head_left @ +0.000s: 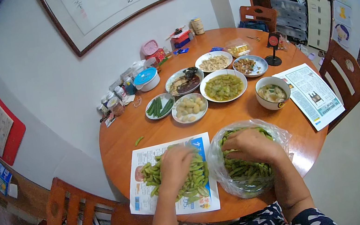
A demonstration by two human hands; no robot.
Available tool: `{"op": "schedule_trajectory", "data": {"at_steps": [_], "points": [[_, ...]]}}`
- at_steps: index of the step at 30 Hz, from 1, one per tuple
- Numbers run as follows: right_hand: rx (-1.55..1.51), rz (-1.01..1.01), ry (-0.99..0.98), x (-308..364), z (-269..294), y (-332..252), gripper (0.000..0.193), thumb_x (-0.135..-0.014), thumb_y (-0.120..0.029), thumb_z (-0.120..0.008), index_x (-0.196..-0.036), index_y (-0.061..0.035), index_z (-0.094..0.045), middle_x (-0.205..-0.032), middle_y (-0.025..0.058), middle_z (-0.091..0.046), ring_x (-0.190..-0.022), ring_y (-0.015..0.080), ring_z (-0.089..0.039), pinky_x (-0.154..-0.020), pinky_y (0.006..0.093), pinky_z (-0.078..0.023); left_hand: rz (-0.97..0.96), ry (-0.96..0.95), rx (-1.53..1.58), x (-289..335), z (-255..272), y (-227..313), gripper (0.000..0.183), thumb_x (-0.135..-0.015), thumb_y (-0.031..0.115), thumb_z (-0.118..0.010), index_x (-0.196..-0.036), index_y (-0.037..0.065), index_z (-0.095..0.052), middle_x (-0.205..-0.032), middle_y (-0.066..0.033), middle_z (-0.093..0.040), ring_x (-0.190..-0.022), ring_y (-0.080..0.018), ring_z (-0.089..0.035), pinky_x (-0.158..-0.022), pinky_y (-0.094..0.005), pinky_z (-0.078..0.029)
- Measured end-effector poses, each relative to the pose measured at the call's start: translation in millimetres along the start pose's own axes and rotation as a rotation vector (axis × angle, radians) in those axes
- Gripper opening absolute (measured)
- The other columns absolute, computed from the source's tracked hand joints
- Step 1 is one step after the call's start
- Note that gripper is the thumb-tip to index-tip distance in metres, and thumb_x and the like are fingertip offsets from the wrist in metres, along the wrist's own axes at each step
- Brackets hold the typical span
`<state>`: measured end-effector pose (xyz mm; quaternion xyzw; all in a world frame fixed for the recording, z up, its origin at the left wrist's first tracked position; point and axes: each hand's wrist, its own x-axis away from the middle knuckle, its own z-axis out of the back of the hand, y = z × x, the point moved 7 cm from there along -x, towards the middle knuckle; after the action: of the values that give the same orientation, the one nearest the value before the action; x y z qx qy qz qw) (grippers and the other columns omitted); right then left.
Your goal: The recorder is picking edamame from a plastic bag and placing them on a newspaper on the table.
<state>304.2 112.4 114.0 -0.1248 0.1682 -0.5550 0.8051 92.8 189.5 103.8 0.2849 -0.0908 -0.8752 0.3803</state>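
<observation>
The fingers of the left hand (pixel 175 166) curl downward into a heap of green bean pods (pixel 189 177), and whether they pinch a pod or only press on the pile cannot be told from above. The right hand (pixel 252 145) is bent, knuckles up, at the mouth of a clear plastic bag (pixel 229 185); its fingertips are sunk among the pods (pixel 246 172) inside, so their grip is hidden too.

The heap lies on a printed paper sheet (pixel 146 198) at the near edge of the round wooden table (pixel 118 141), just left of the bag, the two nearly touching. A single stray pod (pixel 139 140) lies on the bare wood a little farther off.

Judged from how things lie, the sorting is roughly midway: a good pile has gathered on the sheet, yet the bag looks well filled, so plenty is left to go through.

Beyond the hands stand several dishes, among them a bowl of green vegetables (pixel 223 86), a soup bowl (pixel 272 92) to the right and a small plate of pods (pixel 159 106) to the left. Another printed sheet (pixel 314 96) lies at the far right.
</observation>
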Motion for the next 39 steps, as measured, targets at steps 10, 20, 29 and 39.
{"op": "schedule_trajectory", "data": {"at_steps": [10,20,29,39], "points": [[-0.185,0.255,0.212,-9,-1,-41,0.03,-0.089,-0.015,-0.077,-0.117,-0.0061,-0.071,-0.102,0.0144,-0.073,-0.097,0.0378,-0.071,-0.084,0.0491,-0.056,-0.098,0.133,0.242,24,15,41,0.019,-0.087,0.006,-0.075,-0.105,0.003,-0.077,-0.097,-0.0137,-0.075,-0.092,-0.0354,-0.071,-0.084,-0.0442,-0.055],[-0.228,0.284,0.32,-4,6,-42,0.011,-0.088,-0.01,-0.074,-0.099,-0.0068,-0.071,-0.094,0.0126,-0.072,-0.09,0.0371,-0.07,-0.078,0.0466,-0.056,-0.063,-0.023,0.317,21,1,58,0.018,-0.089,0.006,-0.074,-0.107,0.001,-0.076,-0.097,-0.0165,-0.073,-0.092,-0.0337,-0.071,-0.082,-0.0406,-0.056],[-0.121,0.127,0.359,4,29,7,0.006,-0.084,-0.008,-0.07,-0.089,-0.0044,-0.07,-0.09,0.0167,-0.071,-0.087,0.0398,-0.07,-0.077,0.049,-0.055,0.036,0.127,0.288,30,22,23,0.02,-0.089,0.011,-0.077,-0.108,0.004,-0.079,-0.104,-0.0119,-0.077,-0.099,-0.0326,-0.071,-0.092,-0.0433,-0.053],[-0.005,-0.052,0.158,5,17,16,0.017,-0.088,-0.019,-0.069,-0.082,-0.0037,-0.07,-0.095,0.0191,-0.072,-0.091,0.0406,-0.071,-0.082,0.0524,-0.056,0.114,0.048,0.043,45,28,-25,0.026,-0.089,0.009,-0.076,-0.114,0.002,-0.076,-0.129,-0.0163,-0.068,-0.125,-0.0346,-0.06,-0.108,-0.0455,-0.044]]}}
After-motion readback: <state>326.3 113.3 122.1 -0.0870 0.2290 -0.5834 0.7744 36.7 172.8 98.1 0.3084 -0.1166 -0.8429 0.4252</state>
